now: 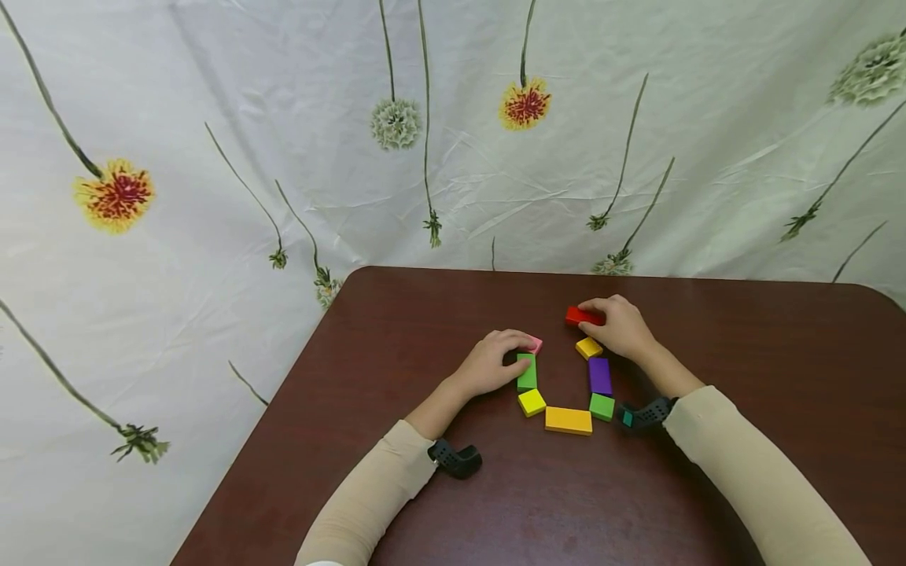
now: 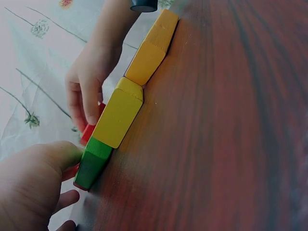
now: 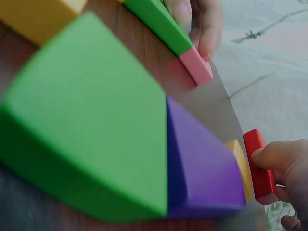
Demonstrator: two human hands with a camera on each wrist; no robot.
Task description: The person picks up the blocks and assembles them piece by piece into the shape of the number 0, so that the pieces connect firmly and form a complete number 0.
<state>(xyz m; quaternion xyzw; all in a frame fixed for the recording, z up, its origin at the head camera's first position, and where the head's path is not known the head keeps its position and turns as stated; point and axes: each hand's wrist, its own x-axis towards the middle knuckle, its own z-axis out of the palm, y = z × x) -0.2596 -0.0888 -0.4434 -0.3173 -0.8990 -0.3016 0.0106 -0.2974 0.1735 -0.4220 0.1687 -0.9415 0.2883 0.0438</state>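
Note:
In the head view, my right hand (image 1: 623, 326) pinches a red block (image 1: 575, 316) between thumb and fingers, just beyond an orange-yellow block (image 1: 589, 347). The right wrist view shows that red block (image 3: 262, 173) with the thumb against its side. My left hand (image 1: 493, 362) rests at the far left of the row. Its fingertips touch a small pink block (image 3: 196, 67), and its thumb lies against the long green block (image 1: 527, 373). The hand itself partly hides the pink block in the head view.
A yellow block (image 1: 532, 402), a long orange block (image 1: 569, 420), a small green block (image 1: 602, 406) and a purple block (image 1: 600, 376) continue the curved row on the brown table (image 1: 453, 306). Behind hangs a flower-patterned cloth (image 1: 283, 94). Dark wrist straps (image 1: 456, 460) sit near both sleeves.

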